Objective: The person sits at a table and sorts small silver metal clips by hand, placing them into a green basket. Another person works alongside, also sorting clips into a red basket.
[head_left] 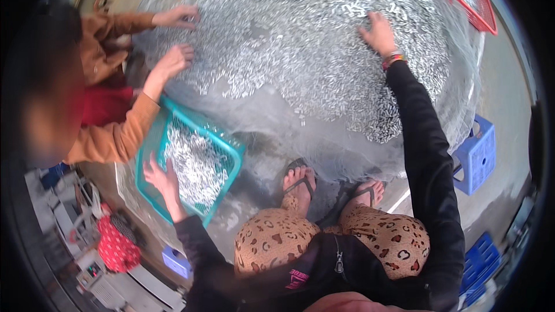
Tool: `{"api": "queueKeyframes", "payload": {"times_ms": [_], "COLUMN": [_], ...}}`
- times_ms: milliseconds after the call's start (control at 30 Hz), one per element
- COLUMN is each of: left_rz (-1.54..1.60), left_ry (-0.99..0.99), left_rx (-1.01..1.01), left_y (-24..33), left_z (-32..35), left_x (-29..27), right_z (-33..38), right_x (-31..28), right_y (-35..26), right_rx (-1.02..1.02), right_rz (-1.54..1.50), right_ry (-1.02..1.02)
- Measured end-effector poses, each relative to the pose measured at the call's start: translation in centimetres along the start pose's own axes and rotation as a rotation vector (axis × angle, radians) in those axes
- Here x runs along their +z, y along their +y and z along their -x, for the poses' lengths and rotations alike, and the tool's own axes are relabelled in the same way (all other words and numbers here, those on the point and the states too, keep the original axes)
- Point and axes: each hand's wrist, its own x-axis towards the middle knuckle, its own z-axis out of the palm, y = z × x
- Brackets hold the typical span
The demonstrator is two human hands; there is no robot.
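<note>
A wide heap of small, silvery grey-and-white elongated pieces (324, 63) lies on a pale net-like sheet (260, 107) in front of me; I cannot tell their exact kind. My right hand (380, 34) reaches to the far right part of the heap, its fingers apart, next to some larger white pieces (354, 8). At the lower left, my left hand (163, 182) is over the left side of a teal plastic basket (235, 149), fingers spread and nothing in them. Inside the basket lies a layer of similar small pieces (196, 167).
At the left a person in an orange-brown sleeve (115, 138) has both hands at the heap's edge. A red basket (483, 8) stands at the far right. Blue plastic stools (478, 153) and a blue crate (480, 266) are on the right. Machines and another person's red head covering (118, 245) show at lower left.
</note>
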Motion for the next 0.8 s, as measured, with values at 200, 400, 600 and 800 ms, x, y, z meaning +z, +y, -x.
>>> {"api": "queueKeyframes", "payload": {"times_ms": [200,400,600,800], "left_rz": [0.745,0.513,0.194,0.296], "left_ry": [0.108,-0.349,-0.083,-0.323], "left_rx": [0.648,1.542,1.858,1.753], "left_y": [12.8,35.0,47.4,47.8], "left_z": [-1.0,-2.4,1.1,5.0], "left_x": [-3.6,-1.8,4.3,9.7], "right_z": [4.3,10.4,12.2,10.6], "right_x": [-4.9,-9.9,-13.7,-15.6], "right_y": [-8.3,-11.5,-8.4,-4.3], "right_rx": [-0.182,-0.290,-0.080,0.277], "right_rz": [0.112,0.197,0.191,-0.632], "right_ry": [-0.573,-0.604,-0.373,-0.224]}}
